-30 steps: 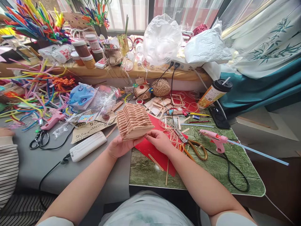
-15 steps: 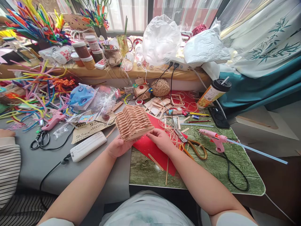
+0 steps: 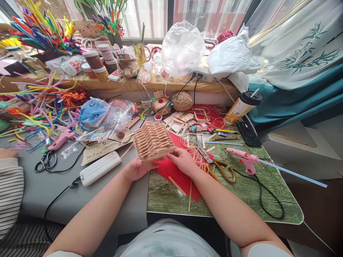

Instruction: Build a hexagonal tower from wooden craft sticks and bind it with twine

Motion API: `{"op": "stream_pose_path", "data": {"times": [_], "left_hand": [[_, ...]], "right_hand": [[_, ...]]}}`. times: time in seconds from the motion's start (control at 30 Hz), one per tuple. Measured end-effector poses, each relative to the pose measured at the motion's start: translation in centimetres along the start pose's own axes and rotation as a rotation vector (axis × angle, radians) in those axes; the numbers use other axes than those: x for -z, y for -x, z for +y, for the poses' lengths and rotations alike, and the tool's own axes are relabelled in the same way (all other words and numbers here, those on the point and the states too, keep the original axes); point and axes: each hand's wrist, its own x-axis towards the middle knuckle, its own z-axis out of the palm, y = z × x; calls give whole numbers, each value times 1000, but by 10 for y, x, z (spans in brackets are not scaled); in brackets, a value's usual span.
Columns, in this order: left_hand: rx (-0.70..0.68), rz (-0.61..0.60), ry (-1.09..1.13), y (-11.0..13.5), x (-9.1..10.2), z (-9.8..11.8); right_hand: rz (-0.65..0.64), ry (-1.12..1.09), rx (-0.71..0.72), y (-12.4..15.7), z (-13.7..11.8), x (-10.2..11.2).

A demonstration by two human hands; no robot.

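Between both hands I hold a small model roof (image 3: 153, 141), built of rows of overlapping wooden sticks with a ridged, zigzag surface. My left hand (image 3: 138, 169) grips its lower left edge from below, some fingers hidden under it. At its lower right corner, my right hand (image 3: 182, 161) pinches the edge between thumb and fingers. The piece is tilted toward me, above a red sheet (image 3: 184, 185) on the green wood-patterned board (image 3: 166, 203). Loose craft sticks (image 3: 177, 185) lie on the sheet, and scissors (image 3: 214, 162) with brown handles rest right of my right hand.
A pink glue gun (image 3: 248, 160) with a long glue stick lies at right, near a phone (image 3: 248, 134) and a lidded cup (image 3: 242, 107). Left are a white power strip (image 3: 100, 167), another pink glue gun (image 3: 63, 138) and a person's striped sleeve (image 3: 10, 200). A twine ball (image 3: 182, 101) sits behind.
The stick roof has shifted slightly right and down with both hands still on it. The view has tipped a little; the other things on the table stay in place.
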Motion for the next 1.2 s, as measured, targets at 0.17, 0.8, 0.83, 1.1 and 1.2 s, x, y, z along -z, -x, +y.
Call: {"op": "stream_pose_path", "data": {"times": [0.17,0.8,0.83,1.1,1.2], "left_hand": [[10,-43,10,0,-3,0],[-48,-98,-110,-1,-6,1],[-51,-110,-128,-1,-7,1],[-38,-83,-223,4,5,6],[-31,-91,-274,6,10,6]], "right_hand": [[-50,-25,63,1,-6,-2],[-74,-253,17,0,-12,1],[-68,-269,-11,1,-14,3],[-127,-334,-170,5,-23,24],[-165,-392,-214,5,-26,30]]}}
